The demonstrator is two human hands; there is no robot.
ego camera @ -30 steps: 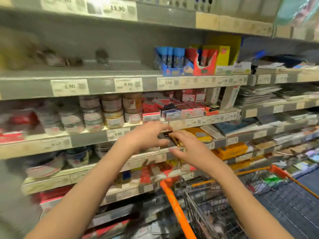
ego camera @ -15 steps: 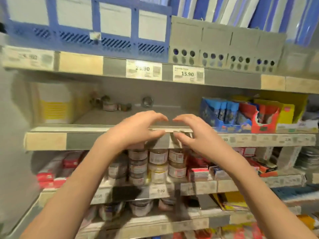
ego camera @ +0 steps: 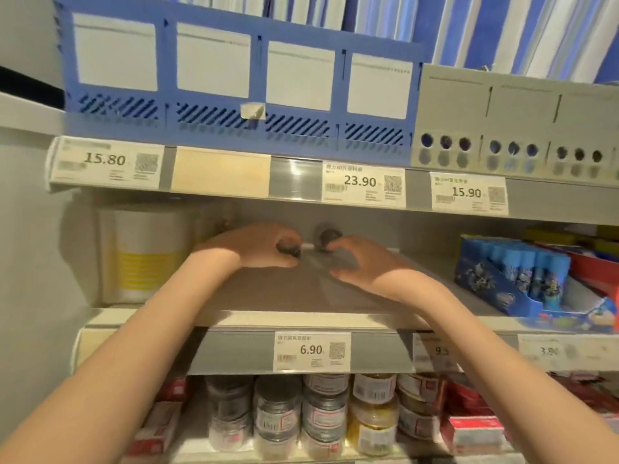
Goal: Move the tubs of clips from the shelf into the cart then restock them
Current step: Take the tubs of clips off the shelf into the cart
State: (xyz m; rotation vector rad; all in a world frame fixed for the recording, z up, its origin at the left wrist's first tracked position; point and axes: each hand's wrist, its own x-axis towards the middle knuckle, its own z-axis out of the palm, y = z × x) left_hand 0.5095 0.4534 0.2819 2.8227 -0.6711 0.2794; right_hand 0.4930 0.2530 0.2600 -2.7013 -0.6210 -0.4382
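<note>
Left hand [ego camera: 258, 244]: fingers curled round a small dark tub [ego camera: 288, 248], deep on the shelf [ego camera: 274, 296].
Right hand [ego camera: 360, 262]: fingers curled beside second tub [ego camera: 326, 236]; grip unclear.

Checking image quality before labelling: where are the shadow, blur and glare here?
Head view: shade covers both hands, left hand and right hand, deep in the shelf; frame edges smear; glare streaks the price strip above.

Two small dark-filled clear tubs [ego camera: 288, 246] [ego camera: 326, 236] upright, deep on grey shelf [ego camera: 284, 293], near together.
</note>
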